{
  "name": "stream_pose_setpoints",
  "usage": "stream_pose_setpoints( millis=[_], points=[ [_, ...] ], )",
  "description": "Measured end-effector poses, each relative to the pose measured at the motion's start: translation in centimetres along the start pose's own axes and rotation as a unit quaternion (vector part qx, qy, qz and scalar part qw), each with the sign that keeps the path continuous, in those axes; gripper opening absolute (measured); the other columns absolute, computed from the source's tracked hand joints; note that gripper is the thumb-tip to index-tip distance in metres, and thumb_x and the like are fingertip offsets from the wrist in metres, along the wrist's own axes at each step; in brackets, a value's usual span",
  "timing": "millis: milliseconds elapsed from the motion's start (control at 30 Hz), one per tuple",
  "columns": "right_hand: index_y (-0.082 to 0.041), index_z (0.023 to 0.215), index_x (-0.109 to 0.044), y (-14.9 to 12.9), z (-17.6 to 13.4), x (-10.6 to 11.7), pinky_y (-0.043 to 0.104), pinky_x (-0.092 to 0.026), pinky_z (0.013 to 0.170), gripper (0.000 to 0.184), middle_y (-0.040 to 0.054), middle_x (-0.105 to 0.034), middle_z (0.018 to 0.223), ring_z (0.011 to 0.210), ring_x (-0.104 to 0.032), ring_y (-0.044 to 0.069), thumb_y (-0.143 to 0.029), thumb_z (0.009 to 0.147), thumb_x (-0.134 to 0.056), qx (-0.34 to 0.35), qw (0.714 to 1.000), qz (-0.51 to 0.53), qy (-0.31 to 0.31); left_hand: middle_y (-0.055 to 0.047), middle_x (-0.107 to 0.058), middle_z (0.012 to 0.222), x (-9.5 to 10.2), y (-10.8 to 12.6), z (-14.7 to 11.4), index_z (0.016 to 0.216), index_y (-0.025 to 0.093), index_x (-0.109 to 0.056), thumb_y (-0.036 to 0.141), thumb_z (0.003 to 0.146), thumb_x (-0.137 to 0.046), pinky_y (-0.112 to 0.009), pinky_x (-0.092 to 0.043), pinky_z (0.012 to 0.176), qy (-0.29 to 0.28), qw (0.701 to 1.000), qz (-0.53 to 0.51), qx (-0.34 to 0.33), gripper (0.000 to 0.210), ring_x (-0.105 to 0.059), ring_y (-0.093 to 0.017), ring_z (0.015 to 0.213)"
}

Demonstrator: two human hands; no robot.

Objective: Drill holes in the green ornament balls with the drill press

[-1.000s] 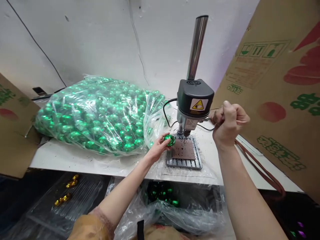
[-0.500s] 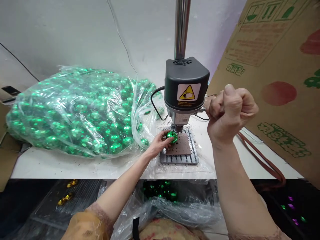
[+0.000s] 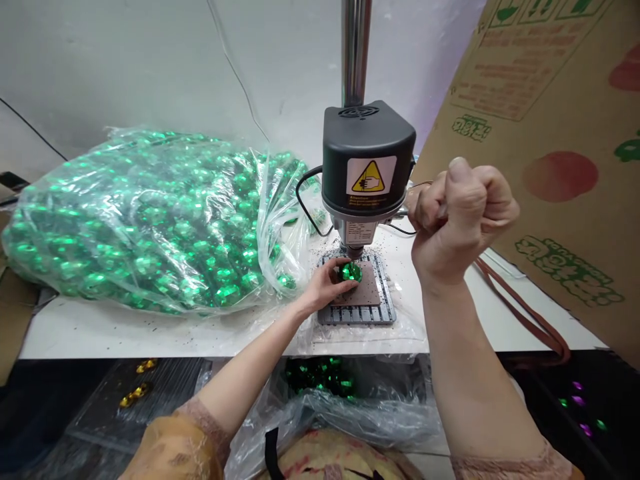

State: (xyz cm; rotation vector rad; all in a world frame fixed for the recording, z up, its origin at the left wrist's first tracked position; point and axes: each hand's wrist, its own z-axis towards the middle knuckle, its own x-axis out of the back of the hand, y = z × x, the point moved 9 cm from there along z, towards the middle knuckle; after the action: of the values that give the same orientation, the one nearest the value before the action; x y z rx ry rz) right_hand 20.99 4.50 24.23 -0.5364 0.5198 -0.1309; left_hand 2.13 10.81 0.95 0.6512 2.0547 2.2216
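Between the thumb and fingers of my left hand (image 3: 323, 288) is a shiny green faceted ball (image 3: 351, 272). It sits under the chuck (image 3: 355, 252) of a small black drill press (image 3: 369, 160), above a brown board (image 3: 367, 293) on the slotted metal base (image 3: 357, 316). My right hand (image 3: 463, 217) is closed in a fist around the press's feed lever (image 3: 401, 212) at the machine's right side; most of the lever is hidden by the fingers. The drill tip is hard to make out behind the ball.
A big clear plastic bag of green balls (image 3: 140, 227) fills the table's left side. More green balls (image 3: 320, 377) lie in an open bag below the table edge. A printed cardboard box (image 3: 545, 173) stands at right, beside a brown strap (image 3: 530, 317). Dark shavings are scattered around the base.
My left hand has shifted the green ball slightly right, to beneath the chuck. My right hand stays on the lever. The whole view has tilted a little.
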Motion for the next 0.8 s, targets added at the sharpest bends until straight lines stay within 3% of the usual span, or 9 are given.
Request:
stream_pose_setpoints(
  millis=[67,133,200,267,800],
  points=[
    [-0.021,0.059,-0.031,0.0,0.0,0.0,0.026,-0.029,0.047,0.043,-0.0081,-0.029,0.045,0.041,-0.033,0.005,-0.027,0.091,-0.059,0.0,1.0,0.01,-0.001,0.002,-0.058,0.072,-0.1,0.2,-0.3,0.128,0.02,-0.067,0.044,0.076,-0.086,-0.027,-0.049,0.065,0.017,0.998,0.057,-0.018,0.061,-0.055,-0.015,0.068],
    [-0.022,0.06,-0.03,-0.1,-0.1,0.0,0.026,-0.029,0.048,0.043,-0.0079,-0.028,0.046,0.042,-0.033,0.005,-0.029,0.092,-0.058,0.0,1.0,-0.003,-0.003,-0.003,-0.065,0.093,0.0,0.6,-0.7,0.127,0.022,-0.068,0.042,0.074,-0.089,-0.033,-0.054,0.083,0.044,0.993,0.1,-0.047,0.061,-0.062,-0.02,0.088],
    [-0.022,0.061,-0.028,-0.2,-0.1,0.0,0.026,-0.029,0.048,0.045,-0.0075,-0.027,0.048,0.042,-0.032,0.005,-0.033,0.093,-0.058,-0.002,1.0,-0.025,-0.007,-0.008,-0.065,0.115,0.1,0.8,-1.1,0.128,0.024,-0.068,0.038,0.073,-0.09,-0.04,-0.052,0.102,0.063,0.989,0.114,-0.073,0.061,-0.061,-0.026,0.111],
    [-0.022,0.061,-0.027,-0.2,0.0,-0.1,0.026,-0.03,0.049,0.046,-0.0073,-0.027,0.049,0.043,-0.032,0.006,-0.036,0.092,-0.058,-0.002,1.0,-0.028,-0.011,-0.009,-0.063,0.125,-0.1,0.8,-1.4,0.13,0.024,-0.066,0.036,0.076,-0.088,-0.043,-0.048,0.111,0.061,0.989,0.101,-0.085,0.06,-0.059,-0.028,0.122],
    [-0.02,0.058,-0.022,-1.5,-2.1,0.5,0.028,-0.023,0.044,0.043,-0.0068,-0.024,0.045,0.038,-0.025,0.005,-0.02,0.087,-0.054,0.061,0.998,-0.017,0.008,-0.009,-0.063,0.128,-0.4,0.8,-1.6,0.13,0.026,-0.066,0.035,0.079,-0.087,-0.043,-0.047,0.113,0.052,0.99,0.084,-0.097,0.056,-0.059,-0.028,0.126]
  ],
)
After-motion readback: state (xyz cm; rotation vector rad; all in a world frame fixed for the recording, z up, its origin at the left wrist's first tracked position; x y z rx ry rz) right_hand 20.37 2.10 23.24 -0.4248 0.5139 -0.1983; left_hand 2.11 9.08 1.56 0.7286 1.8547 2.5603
